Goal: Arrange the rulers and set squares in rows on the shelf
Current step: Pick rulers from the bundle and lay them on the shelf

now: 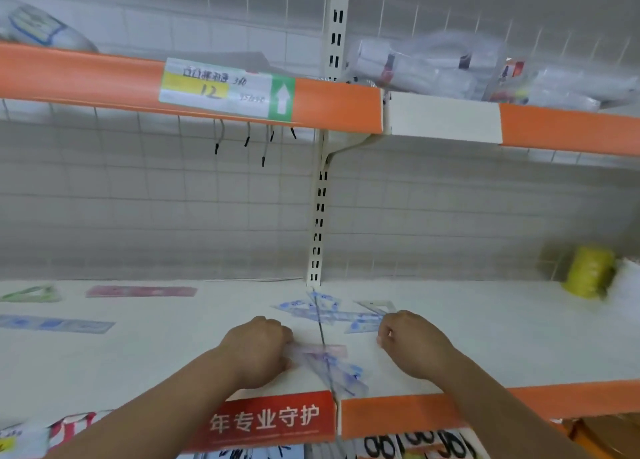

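On the white shelf (485, 337) lie flat plastic rulers and set squares. My left hand (258, 351) grips a clear set square with blue print (341, 372) near the front edge, over a pink ruler (332, 349). My right hand (412, 342) is curled, resting on the shelf beside a blue ruler (360, 321). Behind lie overlapping blue set squares (304, 308) and a clear set square (377, 306). At far left sit a pink ruler (140, 291), a blue ruler (55, 323) and a green set square (33, 294).
A yellow spool (588, 271) stands at the back right. The upper shelf's orange edge (86, 74) carries a price label (225, 89); wrapped packs (450, 68) lie on it. Wire hooks (247, 139) hang beneath. A slotted upright (318, 216) divides the wire back panel.
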A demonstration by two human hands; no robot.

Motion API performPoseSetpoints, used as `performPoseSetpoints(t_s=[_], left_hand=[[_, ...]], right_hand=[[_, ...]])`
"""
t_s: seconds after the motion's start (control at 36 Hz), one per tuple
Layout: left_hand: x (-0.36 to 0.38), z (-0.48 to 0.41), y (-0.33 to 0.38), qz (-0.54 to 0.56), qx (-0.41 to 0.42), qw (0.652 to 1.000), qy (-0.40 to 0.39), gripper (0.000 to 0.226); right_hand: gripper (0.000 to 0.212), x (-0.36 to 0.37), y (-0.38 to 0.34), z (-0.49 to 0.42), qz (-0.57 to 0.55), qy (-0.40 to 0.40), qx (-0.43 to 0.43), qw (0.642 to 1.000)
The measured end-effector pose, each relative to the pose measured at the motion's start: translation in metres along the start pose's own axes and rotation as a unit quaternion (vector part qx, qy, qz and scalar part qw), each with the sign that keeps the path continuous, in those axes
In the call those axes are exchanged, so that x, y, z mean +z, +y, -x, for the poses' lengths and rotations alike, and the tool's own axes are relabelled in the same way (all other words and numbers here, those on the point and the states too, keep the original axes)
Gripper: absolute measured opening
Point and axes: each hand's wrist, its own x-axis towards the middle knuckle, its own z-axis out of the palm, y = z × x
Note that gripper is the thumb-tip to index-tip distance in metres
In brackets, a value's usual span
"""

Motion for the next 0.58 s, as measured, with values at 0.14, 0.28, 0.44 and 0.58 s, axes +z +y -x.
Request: performPoseSetpoints(t_s=[0.14,0.28,0.44,0.58], left_hand=[[0.016,-0.011,-0.014,0.016,0.006,1.000,0.008,0.031],[0.025,-0.022,-0.018,-0.001,-0.011,1.000,0.001,0.030],[0.030,-0.034,-0.024,0.001,-0.008,1.000,-0.004,0.026],[0.027,-0.040,-0.022,0.001,-0.008,1.000,-0.013,0.026]], right_hand=[[0.023,0.008,-0.003,-0.020,0.008,-0.003,-0.001,1.000],[0.024,0.017,0.000,-0.042,0.001,-0.001,-0.015,1.000],[0.022,0.027,0.006,-0.072,0.004,-0.011,-0.028,1.000],[0.031,0.027,0.013,-0.092,0.015,-0.044,-0.033,0.998]])
